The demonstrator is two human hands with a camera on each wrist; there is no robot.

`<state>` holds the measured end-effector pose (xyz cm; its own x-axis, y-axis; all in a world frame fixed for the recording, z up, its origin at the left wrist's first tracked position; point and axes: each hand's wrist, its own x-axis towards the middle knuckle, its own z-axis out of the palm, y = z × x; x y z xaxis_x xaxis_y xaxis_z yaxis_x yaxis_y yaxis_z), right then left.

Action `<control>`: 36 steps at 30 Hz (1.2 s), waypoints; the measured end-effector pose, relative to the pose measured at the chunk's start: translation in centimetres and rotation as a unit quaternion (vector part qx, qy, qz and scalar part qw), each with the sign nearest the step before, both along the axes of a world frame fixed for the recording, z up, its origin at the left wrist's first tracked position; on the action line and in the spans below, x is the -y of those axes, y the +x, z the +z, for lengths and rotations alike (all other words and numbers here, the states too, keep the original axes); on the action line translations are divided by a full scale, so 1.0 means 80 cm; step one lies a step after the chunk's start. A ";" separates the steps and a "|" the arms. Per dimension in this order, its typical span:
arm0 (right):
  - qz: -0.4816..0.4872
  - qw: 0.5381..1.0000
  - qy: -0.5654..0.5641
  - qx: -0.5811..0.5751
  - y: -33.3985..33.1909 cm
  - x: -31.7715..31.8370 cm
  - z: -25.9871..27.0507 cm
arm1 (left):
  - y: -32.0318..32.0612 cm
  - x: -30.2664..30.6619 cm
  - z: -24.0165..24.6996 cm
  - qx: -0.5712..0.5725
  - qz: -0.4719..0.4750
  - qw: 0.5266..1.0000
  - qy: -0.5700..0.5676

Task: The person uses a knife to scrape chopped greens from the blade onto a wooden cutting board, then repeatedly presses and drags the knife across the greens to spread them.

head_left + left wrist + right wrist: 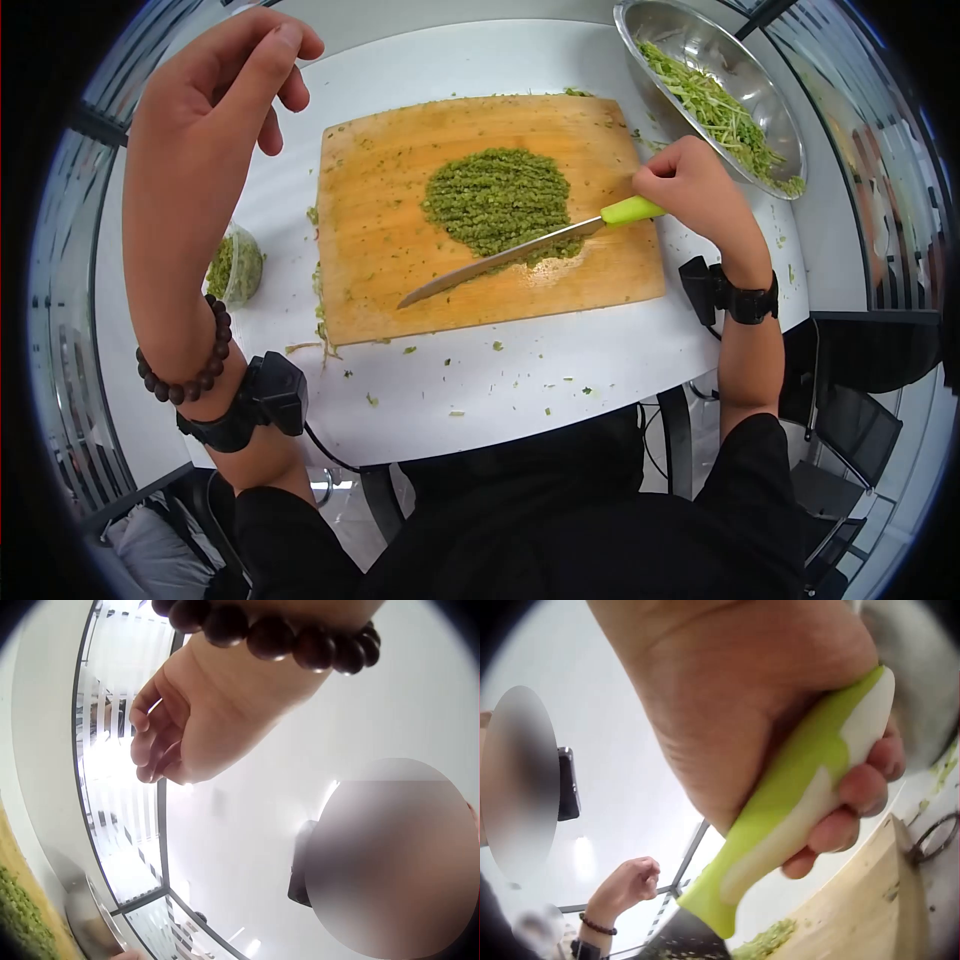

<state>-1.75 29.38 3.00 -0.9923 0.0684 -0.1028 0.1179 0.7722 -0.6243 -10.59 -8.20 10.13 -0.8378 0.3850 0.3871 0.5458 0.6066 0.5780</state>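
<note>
My right hand (693,185) grips the lime-green and white handle of a kitchen knife (632,210), fingers wrapped round it as the right wrist view shows. The long blade lies low across the wooden cutting board (375,240), its tip pointing left, along the near side of a mound of finely chopped greens (500,200). Raised at the upper left, my left hand (220,90) holds nothing. Its fingers hang loosely curled in the left wrist view, well above the table.
A steel bowl (635,25) with cut green stalks (715,110) tilts at the back right. Left of the board stands a clear container (243,265) of chopped greens. Green scraps dot the white table (440,390), and a metal ring (936,838) shows at the board's edge.
</note>
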 end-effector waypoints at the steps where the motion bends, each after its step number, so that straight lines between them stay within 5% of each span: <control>1: 0.002 1.000 0.006 -0.018 0.001 0.000 0.000 | 0.000 -0.001 0.001 -0.002 0.001 1.000 -0.001; 5: -0.039 0.993 -0.113 -0.012 -0.003 0.005 -0.008 | -0.002 0.004 0.000 -0.011 -0.006 1.000 -0.003; 8: -0.008 0.999 -0.002 -0.032 -0.006 -0.002 -0.018 | 0.008 -0.009 0.003 -0.012 -0.009 1.000 0.012; 11: -0.032 0.991 -0.129 -0.012 -0.003 0.003 -0.008 | 0.013 -0.013 0.002 -0.015 -0.010 1.000 0.023; 14: -0.045 0.998 -0.032 -0.019 -0.001 0.004 -0.010 | 0.013 -0.014 0.002 -0.008 -0.006 1.000 0.015; 20: -0.052 0.990 -0.131 -0.013 -0.001 0.008 -0.012 | 0.014 -0.017 0.002 -0.003 -0.011 1.000 0.025; 23: -0.035 0.999 -0.018 -0.016 -0.003 0.002 -0.012 | 0.013 -0.018 0.002 -0.002 -0.014 1.000 0.020; 26: -0.088 0.988 -0.128 -0.001 -0.001 0.015 -0.012 | 0.012 -0.018 0.001 0.001 -0.025 0.999 0.027; 29: -0.057 0.998 -0.001 0.011 -0.004 0.002 -0.013 | 0.015 -0.021 0.000 0.028 -0.032 0.999 0.023; 36: -0.040 0.974 -0.212 0.063 -0.001 0.008 -0.003 | 0.022 -0.030 0.001 0.041 -0.039 0.994 0.090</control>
<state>-1.85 28.76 2.72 -0.9631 0.0694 -0.2599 0.2637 0.4340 -0.8615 -8.83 -5.78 10.22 -0.8396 0.3814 0.3868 0.5338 0.4470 0.7179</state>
